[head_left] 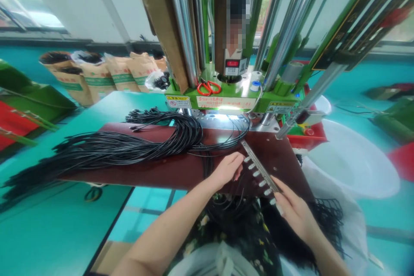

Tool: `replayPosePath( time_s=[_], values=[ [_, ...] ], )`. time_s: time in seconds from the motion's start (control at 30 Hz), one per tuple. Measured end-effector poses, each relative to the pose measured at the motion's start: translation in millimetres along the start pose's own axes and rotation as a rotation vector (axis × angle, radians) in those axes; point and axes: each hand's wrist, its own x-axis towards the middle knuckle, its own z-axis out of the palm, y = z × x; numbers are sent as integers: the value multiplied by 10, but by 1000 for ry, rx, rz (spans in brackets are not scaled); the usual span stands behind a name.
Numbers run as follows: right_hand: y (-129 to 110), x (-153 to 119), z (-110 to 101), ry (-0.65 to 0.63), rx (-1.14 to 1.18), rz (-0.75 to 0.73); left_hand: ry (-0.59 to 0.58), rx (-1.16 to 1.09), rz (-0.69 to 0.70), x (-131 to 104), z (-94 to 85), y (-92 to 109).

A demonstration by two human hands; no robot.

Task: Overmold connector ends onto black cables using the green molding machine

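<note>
My right hand (pixel 296 210) is closed around the near end of a long metal bar (pixel 261 167), tilted over the brown work board. Several pale, short pegs (pixel 256 173) stick out along the bar's left edge. Beside its far half, my left hand (pixel 228 167) has its fingers curled together close to the pegs; whatever they pinch, if anything, is hidden. Thin black cables (pixel 239 192) hang below my left hand toward my lap. A thick bundle of black cables (pixel 129 148) lies across the board to the left, some strands looping up to the machine.
A green press machine (pixel 183 100) with steel columns stands at the board's far edge, red-handled scissors (pixel 208 88) on its ledge. To the right are a red bin (pixel 310 138) and a large white tub (pixel 355 164). Paper sacks (pixel 97 78) stand at the back left.
</note>
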Motion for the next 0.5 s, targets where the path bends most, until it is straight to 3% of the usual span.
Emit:
replayPosePath(
  time_s=[0.17, 0.5],
  values=[
    [14, -32, -127, 27, -64, 4, -87, 40, -26, -41, -14, -10],
    [-69, -36, -149, 33, -177, -30, -104, 32, -33, 1, -13, -31]
  ],
)
